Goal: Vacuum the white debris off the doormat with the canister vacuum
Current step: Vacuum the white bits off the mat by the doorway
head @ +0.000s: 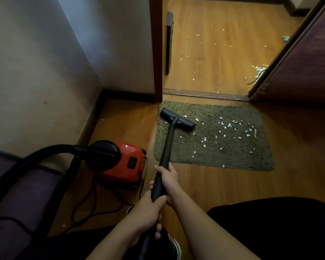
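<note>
Far left on my feed, a thick black ribbed hose (64,148) arcs up and plugs into the top of the red canister vacuum (129,160). The vacuum sits on the brown wooden floor (298,147) near the wall corner, just left of the mat and not touching it.

Moving right, I have both hands on the long black wand tube (167,143). My left hand (148,210) is the nearer one, its fingers wrapped round the lower end of the tube. My right hand (170,180) grips it higher up, fingers curled round from the right. The two hands are close together along the tube.

The wand runs up and away to a wide black floor head (176,121), which rests angled on the far-left part of the shaggy grey-green rectangular doormat (236,158). The mat lies just in front of the doorway threshold.

The small white debris scraps (229,125) are scattered across the middle and right of the mat, with a few just beside the head. More lie on the floor beyond the threshold. A dark door (308,62) stands open at far right.
</note>
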Demonstrator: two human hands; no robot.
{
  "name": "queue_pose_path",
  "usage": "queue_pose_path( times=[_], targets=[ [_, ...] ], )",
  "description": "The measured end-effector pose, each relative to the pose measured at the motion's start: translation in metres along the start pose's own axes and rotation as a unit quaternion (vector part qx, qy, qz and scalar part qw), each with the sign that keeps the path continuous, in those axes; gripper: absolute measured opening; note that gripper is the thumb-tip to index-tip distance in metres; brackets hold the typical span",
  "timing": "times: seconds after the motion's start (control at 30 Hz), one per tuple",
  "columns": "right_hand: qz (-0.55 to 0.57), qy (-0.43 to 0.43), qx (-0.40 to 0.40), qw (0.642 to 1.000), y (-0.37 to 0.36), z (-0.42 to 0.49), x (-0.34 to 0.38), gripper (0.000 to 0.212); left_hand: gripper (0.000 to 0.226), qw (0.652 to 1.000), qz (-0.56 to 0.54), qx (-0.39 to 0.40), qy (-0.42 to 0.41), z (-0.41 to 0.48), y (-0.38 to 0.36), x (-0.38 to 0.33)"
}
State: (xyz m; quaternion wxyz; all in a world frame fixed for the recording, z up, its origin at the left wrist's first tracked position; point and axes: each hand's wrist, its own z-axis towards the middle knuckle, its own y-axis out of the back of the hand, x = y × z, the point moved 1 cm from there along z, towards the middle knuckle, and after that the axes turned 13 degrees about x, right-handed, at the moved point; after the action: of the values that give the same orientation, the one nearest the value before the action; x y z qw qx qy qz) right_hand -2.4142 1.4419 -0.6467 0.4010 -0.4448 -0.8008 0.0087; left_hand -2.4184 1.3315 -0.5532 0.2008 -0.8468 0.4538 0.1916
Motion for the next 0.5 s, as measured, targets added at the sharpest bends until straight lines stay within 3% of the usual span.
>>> queue_pose_path(
  times=[0.3,0.5],
  targets=[
    [0.021,0.019,-0.026,0.999,0.038,0.029,0.043,0.038,0.020,0.998,0.046,0.020,-0.031,0.040,-0.026,-0.043],
    [0.024,0.031,-0.056,0.998,0.065,0.031,0.057,0.019,0.019,0.997,0.056,0.049,-0.021,0.053,-0.047,-0.057]
  ],
)
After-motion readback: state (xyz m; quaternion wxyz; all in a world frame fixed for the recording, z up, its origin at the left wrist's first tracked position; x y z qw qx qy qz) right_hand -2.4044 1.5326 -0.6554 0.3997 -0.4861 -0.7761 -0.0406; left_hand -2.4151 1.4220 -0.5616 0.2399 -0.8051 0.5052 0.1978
